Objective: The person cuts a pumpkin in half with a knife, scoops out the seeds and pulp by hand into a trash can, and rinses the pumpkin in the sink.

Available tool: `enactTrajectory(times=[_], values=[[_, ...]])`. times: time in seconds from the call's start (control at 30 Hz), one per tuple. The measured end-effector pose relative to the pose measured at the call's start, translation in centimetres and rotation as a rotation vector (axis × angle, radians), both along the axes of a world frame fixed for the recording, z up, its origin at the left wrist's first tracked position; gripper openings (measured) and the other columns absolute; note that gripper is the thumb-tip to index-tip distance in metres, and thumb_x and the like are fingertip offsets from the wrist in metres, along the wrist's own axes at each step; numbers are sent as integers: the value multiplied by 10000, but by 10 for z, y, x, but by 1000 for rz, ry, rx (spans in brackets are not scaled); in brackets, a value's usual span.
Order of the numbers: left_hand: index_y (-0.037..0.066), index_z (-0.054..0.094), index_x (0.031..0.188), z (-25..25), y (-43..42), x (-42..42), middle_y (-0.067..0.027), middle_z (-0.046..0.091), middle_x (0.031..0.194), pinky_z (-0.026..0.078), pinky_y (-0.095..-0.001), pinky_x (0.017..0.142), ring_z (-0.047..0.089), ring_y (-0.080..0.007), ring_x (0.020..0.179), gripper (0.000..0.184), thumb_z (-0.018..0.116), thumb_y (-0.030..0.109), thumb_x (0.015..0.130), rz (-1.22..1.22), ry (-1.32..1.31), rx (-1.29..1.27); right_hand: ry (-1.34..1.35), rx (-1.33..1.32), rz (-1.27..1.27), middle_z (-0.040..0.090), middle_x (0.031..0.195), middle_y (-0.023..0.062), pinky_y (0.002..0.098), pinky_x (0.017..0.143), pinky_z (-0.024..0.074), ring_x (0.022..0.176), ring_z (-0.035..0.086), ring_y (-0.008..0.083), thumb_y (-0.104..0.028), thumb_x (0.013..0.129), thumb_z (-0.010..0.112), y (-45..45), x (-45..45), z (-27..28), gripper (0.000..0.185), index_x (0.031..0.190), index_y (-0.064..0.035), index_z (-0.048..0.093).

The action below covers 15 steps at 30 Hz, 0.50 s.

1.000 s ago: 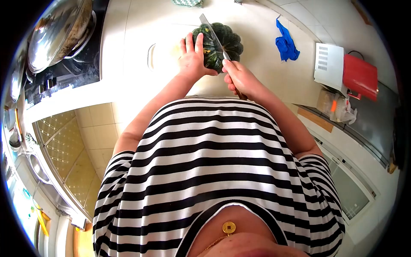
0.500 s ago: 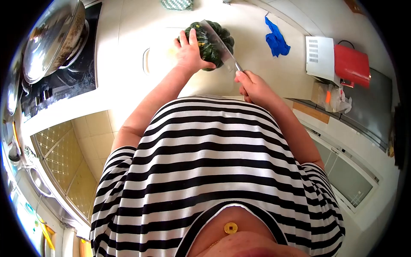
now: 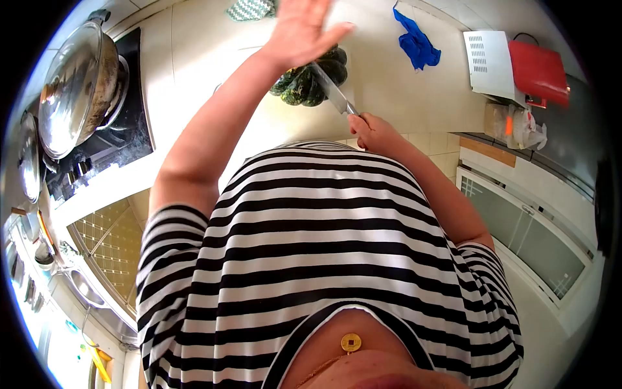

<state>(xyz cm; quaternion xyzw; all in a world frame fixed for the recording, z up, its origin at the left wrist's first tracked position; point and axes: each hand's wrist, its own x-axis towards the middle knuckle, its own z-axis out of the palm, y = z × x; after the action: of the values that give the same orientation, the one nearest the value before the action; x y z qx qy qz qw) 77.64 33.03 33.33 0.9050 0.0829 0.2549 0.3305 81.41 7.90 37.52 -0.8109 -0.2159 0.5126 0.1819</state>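
Note:
A dark green ribbed pumpkin (image 3: 301,88) sits on the pale counter (image 3: 402,97). Raised above it, my left hand (image 3: 301,32) has its fingers apart and nothing in it; it hides the pumpkin's upper part. My right hand (image 3: 376,131) is wrapped round the handle of a knife (image 3: 334,94), to the lower right of the pumpkin. The blade points up and left across the pumpkin's right part, and its far end is hidden behind my left hand. Whether the blade has gone into the pumpkin, I cannot tell.
A lidded pan (image 3: 74,91) stands on the black stove (image 3: 133,129) at the left. A patterned cloth (image 3: 251,9) lies at the back, a blue cloth (image 3: 418,47) to the right. Further right are a white appliance (image 3: 489,63) and a red object (image 3: 539,72).
My left hand has come off the pumpkin's left side and risen above it. The knife blade lay over the pumpkin with more of it showing; my right hand still holds it.

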Motion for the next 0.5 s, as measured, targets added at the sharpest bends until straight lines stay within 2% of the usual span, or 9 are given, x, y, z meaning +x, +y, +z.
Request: enactTrajectory(times=[0.03,0.07,0.1,0.13,0.17,0.23,0.37,0.43,0.5], values=[[75,190,1448,7,-7,17,-260,110,1487,117,-478,1122,91,-405,1387,773,445,545,889,-40,28,106,0,6,-6,520,654,64,311,577,429,570,504,150,-452,923,436,1,0,0,468,877,-2,555],[69,221,1437,12,-11,25,-254,129,1485,121,-495,1117,100,-420,1382,753,483,503,881,-175,28,61,-7,23,-1,545,683,88,328,605,438,604,525,178,-440,928,431,1,-1,0,469,891,9,562],[194,190,1463,-24,-29,45,-137,141,1517,122,-460,1136,90,-300,1409,808,326,704,851,-45,20,277,-12,37,0,571,712,111,346,632,447,637,547,206,-429,932,426,-1,-3,0,472,904,20,570],[213,179,1466,-44,-36,46,-125,121,1523,107,-460,1140,72,-293,1412,839,267,749,826,-84,115,312,-8,39,-12,571,712,111,346,632,447,637,547,206,-429,932,426,-1,-4,0,472,904,20,570],[232,168,1469,-54,-37,47,-114,101,1529,92,-460,1144,55,-286,1415,873,208,794,801,-123,210,348,-45,39,12,589,768,155,365,675,447,701,564,261,-424,934,426,-1,-5,0,476,925,27,576],[235,162,1470,-53,-40,39,-110,93,1531,83,-457,1144,49,-278,1417,859,240,780,811,-171,321,348,-110,33,59,625,880,244,404,759,447,831,598,369,-415,936,426,-1,-6,-3,487,967,43,588],[241,149,1473,-58,-38,38,-104,90,1532,70,-463,1144,45,-268,1418,807,242,740,844,-187,280,383,-41,-1,62,625,896,255,402,770,453,855,599,386,-427,932,434,2,0,-18,495,967,42,589],[245,149,1472,-60,-38,35,-96,91,1534,73,-476,1139,54,-263,1419,761,250,701,871,-200,357,526,-131,111,72,588,754,163,376,661,437,680,552,281,-436,943,413,-2,-4,-34,488,866,25,556],[246,150,1472,-61,-37,35,-94,92,1535,74,-484,1136,56,-261,1419,750,252,691,877,-211,351,533,-95,96,59,599,760,195,401,665,439,698,561,327,-458,937,416,-3,-4,-44,519,879,37,562]])
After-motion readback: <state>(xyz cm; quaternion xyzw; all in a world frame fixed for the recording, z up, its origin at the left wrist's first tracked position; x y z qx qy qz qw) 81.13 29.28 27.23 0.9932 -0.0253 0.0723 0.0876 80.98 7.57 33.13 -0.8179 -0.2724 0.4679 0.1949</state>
